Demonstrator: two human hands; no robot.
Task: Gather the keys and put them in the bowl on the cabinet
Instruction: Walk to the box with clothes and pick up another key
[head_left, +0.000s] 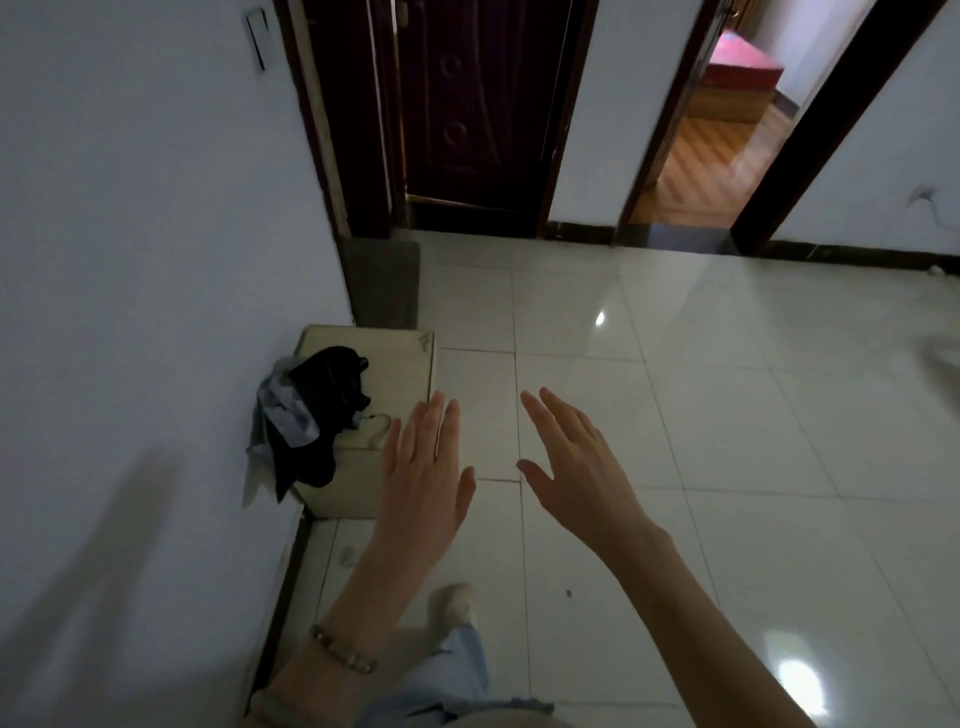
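Both hands empty and spread flat, left hand (423, 467) nearer the low cabinet (400, 374) ahead-left than right hand (576, 467); no keys or bowl discernible, only dark clothing (317, 415) on top.

Two hands are seen, the left hand (423, 467) and right hand (576, 467); one low cabinet (400, 374), two doorways, one bracelet (343, 649) are counted.

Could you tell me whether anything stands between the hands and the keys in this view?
That can't be judged: no keys, bowl or cabinet show here. Both the left hand and right hand are open and empty over bare floor. The low box by the wall carries only dark clothes.
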